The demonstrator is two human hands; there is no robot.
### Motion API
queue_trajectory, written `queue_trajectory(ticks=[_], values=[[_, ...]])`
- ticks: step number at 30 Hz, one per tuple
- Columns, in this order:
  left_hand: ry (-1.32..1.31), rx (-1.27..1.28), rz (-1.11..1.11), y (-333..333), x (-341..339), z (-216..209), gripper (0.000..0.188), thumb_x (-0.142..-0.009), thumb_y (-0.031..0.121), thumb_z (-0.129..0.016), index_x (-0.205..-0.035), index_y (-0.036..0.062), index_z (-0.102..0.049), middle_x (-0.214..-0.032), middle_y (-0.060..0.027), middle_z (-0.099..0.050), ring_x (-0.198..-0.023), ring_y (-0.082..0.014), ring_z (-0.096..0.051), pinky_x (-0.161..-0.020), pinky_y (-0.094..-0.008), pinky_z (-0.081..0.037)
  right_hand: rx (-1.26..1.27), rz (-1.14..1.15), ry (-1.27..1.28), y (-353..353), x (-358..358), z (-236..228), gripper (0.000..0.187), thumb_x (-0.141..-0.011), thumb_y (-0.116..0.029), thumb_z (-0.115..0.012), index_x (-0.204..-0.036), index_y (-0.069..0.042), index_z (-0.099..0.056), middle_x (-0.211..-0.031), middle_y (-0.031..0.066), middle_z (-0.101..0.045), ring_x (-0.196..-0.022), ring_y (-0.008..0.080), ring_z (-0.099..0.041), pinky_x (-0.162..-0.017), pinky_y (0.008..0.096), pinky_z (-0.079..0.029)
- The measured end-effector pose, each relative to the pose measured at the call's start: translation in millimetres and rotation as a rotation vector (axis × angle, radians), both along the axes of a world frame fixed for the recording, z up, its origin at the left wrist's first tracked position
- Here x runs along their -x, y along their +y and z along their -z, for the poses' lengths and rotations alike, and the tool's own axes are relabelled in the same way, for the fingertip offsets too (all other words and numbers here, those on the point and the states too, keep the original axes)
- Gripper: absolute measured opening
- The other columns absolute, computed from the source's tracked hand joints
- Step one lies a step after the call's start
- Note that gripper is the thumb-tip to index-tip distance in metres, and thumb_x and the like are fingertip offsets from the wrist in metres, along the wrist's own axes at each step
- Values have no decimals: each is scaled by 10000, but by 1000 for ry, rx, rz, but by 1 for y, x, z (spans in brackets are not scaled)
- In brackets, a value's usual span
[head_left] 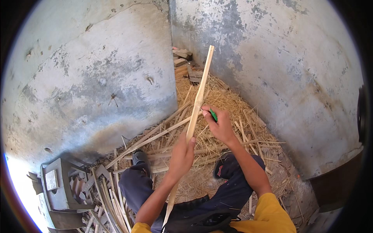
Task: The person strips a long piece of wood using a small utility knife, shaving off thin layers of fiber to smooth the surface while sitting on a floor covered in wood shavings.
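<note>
A long, pale split-bamboo strip with a node near its middle slants up in front of me, its lower end reaching down to my lap. My left hand is wrapped round it below the node. Beside the node, my right hand pinches a small green-handled tool. The tool's tip is at or very near the strip's right edge; fingers partly hide it, and I cannot make out its exact kind.
Straw-like shavings and loose strips cover the floor around my feet. Wood blocks lie in the corner between two peeling walls. At lower left, a grey metal frame stands beside scrap pieces and more long strips.
</note>
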State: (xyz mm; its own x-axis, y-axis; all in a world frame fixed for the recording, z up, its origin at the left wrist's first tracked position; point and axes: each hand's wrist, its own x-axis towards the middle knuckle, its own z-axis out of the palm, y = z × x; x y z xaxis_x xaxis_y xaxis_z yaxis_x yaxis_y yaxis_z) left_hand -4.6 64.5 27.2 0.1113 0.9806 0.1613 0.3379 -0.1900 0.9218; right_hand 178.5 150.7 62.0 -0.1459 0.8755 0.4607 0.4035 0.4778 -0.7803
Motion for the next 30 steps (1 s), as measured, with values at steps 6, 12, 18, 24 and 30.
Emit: queue_trajectory(ticks=[6,12,18,24,30], values=[[-494,324,152,-2,8,-6,413,-1133,287,-499,-1472,52,-467,-862,-13,-495,-741,-72,-493,-533,-250,-393,56,-94,157,-2,2,1,281,-1070,-162,-604,-1207,63,-701,-732,8,-574,-660,78,-484,-612,293,-412],[-701,527,223,0,9,-23,249,-1154,337,-436,-1053,113,-478,-805,15,-438,-457,-40,-312,-391,-230,-231,264,-146,415,0,4,15,271,-1072,-178,-618,-1249,15,-687,-775,-56,-536,-631,33,-436,-561,241,-360],[-723,567,302,1,18,-20,264,-1146,353,-443,-1048,111,-484,-818,4,-452,-456,-41,-322,-393,-223,-248,521,-244,675,-3,4,15,258,-1065,-197,-636,-1267,-41,-676,-813,-50,-553,-575,17,-373,-500,207,-267],[-573,443,202,1,19,-20,277,-1113,341,-476,-996,92,-501,-808,-12,-475,-427,-77,-368,-393,-253,-330,475,-352,531,-7,-9,-5,336,-1060,-213,-644,-1348,-41,-669,-871,9,-674,-535,14,-347,-498,208,-261],[-528,458,297,3,27,-18,330,-1119,360,-466,-970,72,-528,-731,-3,-466,-424,-100,-443,-417,-265,-399,516,-345,526,-8,-9,-10,352,-989,-128,-730,-1320,-20,-677,-898,36,-727,-538,14,-399,-498,202,-283]])
